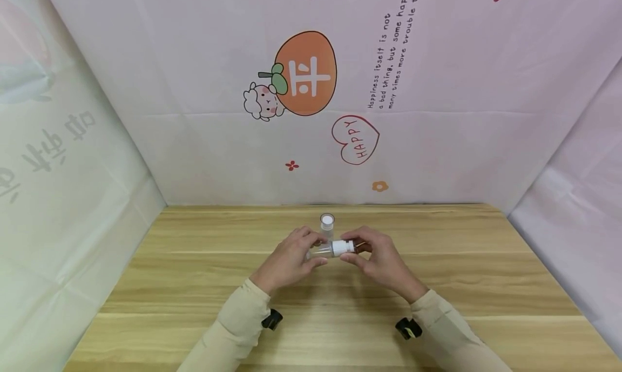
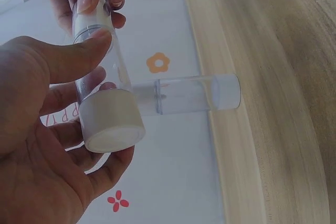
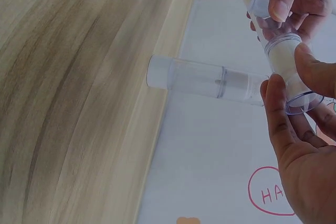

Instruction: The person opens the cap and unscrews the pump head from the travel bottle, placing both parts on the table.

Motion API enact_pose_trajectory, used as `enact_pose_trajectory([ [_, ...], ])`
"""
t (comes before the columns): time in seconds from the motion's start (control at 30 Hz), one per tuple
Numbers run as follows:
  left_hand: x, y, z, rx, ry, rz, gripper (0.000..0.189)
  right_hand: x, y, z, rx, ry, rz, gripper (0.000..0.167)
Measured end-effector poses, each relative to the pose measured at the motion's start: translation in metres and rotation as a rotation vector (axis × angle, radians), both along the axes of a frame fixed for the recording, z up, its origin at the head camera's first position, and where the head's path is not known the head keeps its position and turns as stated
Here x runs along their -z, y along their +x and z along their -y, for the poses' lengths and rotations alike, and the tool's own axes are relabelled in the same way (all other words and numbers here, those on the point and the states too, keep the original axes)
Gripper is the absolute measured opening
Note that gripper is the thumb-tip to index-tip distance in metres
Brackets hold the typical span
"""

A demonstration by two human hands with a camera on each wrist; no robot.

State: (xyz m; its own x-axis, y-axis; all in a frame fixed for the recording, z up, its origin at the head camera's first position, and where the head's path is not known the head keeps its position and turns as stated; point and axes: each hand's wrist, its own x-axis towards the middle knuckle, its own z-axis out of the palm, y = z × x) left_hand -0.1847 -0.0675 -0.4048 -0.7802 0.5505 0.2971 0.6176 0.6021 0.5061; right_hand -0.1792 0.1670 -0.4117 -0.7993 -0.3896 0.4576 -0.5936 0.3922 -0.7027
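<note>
Both hands hold one clear plastic bottle (image 1: pixel 320 250) sideways above the table. My left hand (image 1: pixel 291 257) grips its see-through body, with the thumb along one side and fingers curled beneath; the white base (image 2: pixel 111 121) faces the left wrist camera. At the other end, my right hand (image 1: pixel 382 258) pinches the white collar (image 3: pixel 285 60) and the clear cap end (image 3: pixel 306 103) between thumb and fingers. A second, similar bottle (image 1: pixel 327 222) stands upright just behind the hands. Its white base (image 3: pixel 159 72) sits on the wood, and in the head view the held bottle partly hides it.
The wood-grain table (image 1: pixel 204 253) ends at a printed cloth backdrop (image 1: pixel 218 161), close behind the standing bottle. More cloth hangs on the left and right sides. Each sleeve carries a small black device (image 1: pixel 272 319) near the wrist.
</note>
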Motion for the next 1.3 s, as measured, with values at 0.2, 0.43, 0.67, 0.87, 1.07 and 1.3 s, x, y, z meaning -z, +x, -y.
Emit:
enact_pose_trajectory([
  [0.2,-0.0004,0.0003,-0.0017,-0.009,-0.033,-0.061,0.035,0.0016,-0.0017,-0.0014,0.001,-0.015,-0.011,0.032],
  [0.43,-0.0017,0.0012,-0.0034,-0.012,-0.032,-0.091,0.034,0.0014,-0.0015,-0.0012,0.016,-0.02,-0.01,0.032],
  [0.67,-0.0017,0.0009,-0.0046,-0.023,-0.031,-0.113,0.034,0.0001,-0.0003,-0.0004,0.024,-0.035,-0.012,0.032],
  [0.87,-0.0023,0.0009,-0.0045,-0.017,-0.015,-0.134,0.034,-0.0007,-0.0003,-0.0019,0.018,-0.06,0.01,0.032],
  [1.07,-0.0032,0.0003,-0.0036,0.016,0.035,-0.121,0.035,-0.0002,-0.0004,-0.0052,-0.002,-0.097,0.036,0.031],
  [1.3,-0.0034,-0.0015,-0.0018,0.048,0.06,-0.103,0.036,0.0009,0.0002,-0.0068,-0.015,-0.124,0.044,0.03],
])
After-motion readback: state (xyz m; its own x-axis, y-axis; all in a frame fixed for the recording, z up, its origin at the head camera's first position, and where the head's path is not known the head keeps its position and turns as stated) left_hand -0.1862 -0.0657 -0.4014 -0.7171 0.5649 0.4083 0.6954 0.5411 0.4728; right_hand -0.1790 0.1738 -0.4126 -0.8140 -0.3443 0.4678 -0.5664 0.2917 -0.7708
